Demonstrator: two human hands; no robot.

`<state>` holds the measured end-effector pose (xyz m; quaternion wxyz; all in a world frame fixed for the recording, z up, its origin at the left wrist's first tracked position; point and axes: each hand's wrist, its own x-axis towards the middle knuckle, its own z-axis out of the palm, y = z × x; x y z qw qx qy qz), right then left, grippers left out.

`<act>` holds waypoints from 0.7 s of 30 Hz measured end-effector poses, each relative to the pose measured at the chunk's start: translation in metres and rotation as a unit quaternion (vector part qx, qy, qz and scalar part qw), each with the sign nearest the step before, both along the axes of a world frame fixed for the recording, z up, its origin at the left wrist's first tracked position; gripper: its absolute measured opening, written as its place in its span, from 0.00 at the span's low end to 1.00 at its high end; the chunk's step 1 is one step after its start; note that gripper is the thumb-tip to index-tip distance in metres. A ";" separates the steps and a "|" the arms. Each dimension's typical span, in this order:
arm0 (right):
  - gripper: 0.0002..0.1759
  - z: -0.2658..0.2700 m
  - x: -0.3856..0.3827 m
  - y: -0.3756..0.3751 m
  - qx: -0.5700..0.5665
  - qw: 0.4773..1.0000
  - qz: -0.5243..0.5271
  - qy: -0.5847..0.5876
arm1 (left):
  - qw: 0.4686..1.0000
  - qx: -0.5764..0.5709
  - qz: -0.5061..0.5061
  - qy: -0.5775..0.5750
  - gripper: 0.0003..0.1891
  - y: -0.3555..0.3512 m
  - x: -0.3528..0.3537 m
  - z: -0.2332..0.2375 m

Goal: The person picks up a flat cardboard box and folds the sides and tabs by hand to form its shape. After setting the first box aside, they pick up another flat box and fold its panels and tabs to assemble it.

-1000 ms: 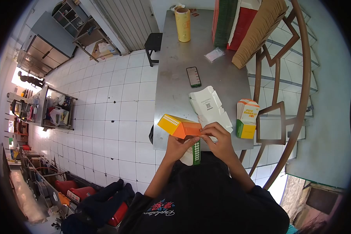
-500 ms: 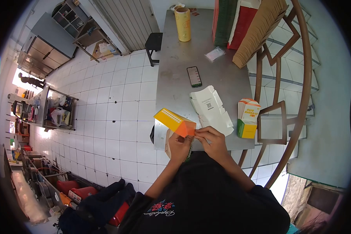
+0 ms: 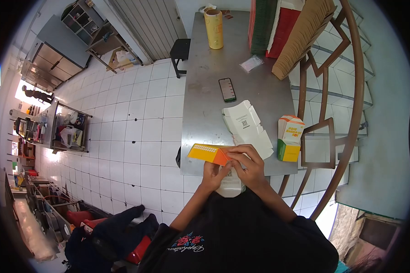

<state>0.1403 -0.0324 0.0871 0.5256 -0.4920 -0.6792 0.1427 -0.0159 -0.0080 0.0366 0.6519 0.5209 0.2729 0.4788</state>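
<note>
Has a white tiled floor (image 3: 118, 150) across the left half, with dark spots at some joints. Shows a ribbed grey door (image 3: 150, 32) at top centre, a black stool (image 3: 181, 48) beside the metal worktop (image 3: 200, 82), a curved brown railing (image 3: 359, 91) and pale wall (image 3: 392, 150) at right, bright light (image 3: 19, 91) at far left.

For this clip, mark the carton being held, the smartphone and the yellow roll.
Yellow-and-orange carton (image 3: 202, 153): head view, on its yellow panel.
Smartphone (image 3: 227, 89): head view, middle of its screen.
Yellow roll (image 3: 215, 32): head view, on its side, about midway along.
</note>
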 end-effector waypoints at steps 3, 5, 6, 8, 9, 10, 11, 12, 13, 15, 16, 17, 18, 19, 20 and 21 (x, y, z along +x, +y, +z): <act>0.16 0.007 -0.001 -0.002 0.002 1.000 0.000 -0.021 | 0.996 0.049 0.018 -0.070 0.21 -0.004 -0.001 0.000; 0.17 0.009 -0.002 -0.001 0.008 0.999 -0.001 -0.038 | 0.997 -0.001 0.064 -0.050 0.20 -0.006 -0.006 -0.022; 0.17 0.009 -0.001 0.000 -0.003 0.999 -0.012 -0.053 | 0.992 -0.050 0.111 -0.031 0.19 -0.004 -0.005 -0.019; 0.17 0.007 0.001 0.000 -0.013 0.997 -0.020 -0.067 | 0.989 -0.062 0.109 -0.079 0.18 0.006 -0.007 -0.015; 0.16 0.006 0.002 0.001 -0.017 0.998 -0.026 -0.051 | 0.983 -0.073 0.108 -0.127 0.17 0.011 -0.005 -0.006; 0.15 0.006 0.002 0.001 -0.021 0.999 -0.030 -0.036 | 0.985 -0.082 0.120 -0.088 0.19 0.011 -0.004 0.001; 0.15 0.007 0.001 0.001 -0.022 0.999 -0.029 -0.036 | 0.985 -0.082 0.121 -0.088 0.19 0.010 -0.004 0.001; 0.16 0.009 0.001 0.002 -0.020 0.999 -0.021 -0.033 | 0.988 -0.071 0.118 -0.074 0.19 0.009 -0.003 0.000; 0.17 0.010 0.001 0.002 -0.018 0.999 -0.015 -0.030 | 0.990 -0.059 0.113 -0.060 0.20 0.008 -0.003 0.001; 0.16 0.010 0.005 0.002 -0.032 0.999 -0.019 -0.030 | 0.989 -0.066 0.109 -0.068 0.19 0.009 -0.004 0.003; 0.16 0.010 0.005 0.002 -0.046 0.998 -0.021 -0.031 | 0.989 -0.073 0.107 -0.077 0.18 0.009 -0.005 0.004; 0.16 0.011 0.004 0.000 -0.045 0.998 -0.019 -0.031 | 0.989 -0.072 0.108 -0.077 0.18 0.008 -0.006 0.004; 0.15 0.012 0.003 -0.004 -0.102 0.993 -0.009 0.052 | 0.991 -0.082 0.096 -0.042 0.17 0.007 -0.007 0.005; 0.14 0.012 0.002 -0.007 -0.158 0.978 0.000 0.134 | 0.992 -0.092 0.084 -0.008 0.17 0.005 -0.007 0.006; 0.14 0.013 0.001 -0.008 -0.159 0.978 0.001 0.133 | 0.988 -0.122 0.094 0.031 0.16 0.002 -0.007 0.008; 0.13 0.013 0.001 -0.009 -0.160 0.976 0.008 0.148 | 0.987 -0.123 0.094 0.031 0.16 0.000 -0.006 0.015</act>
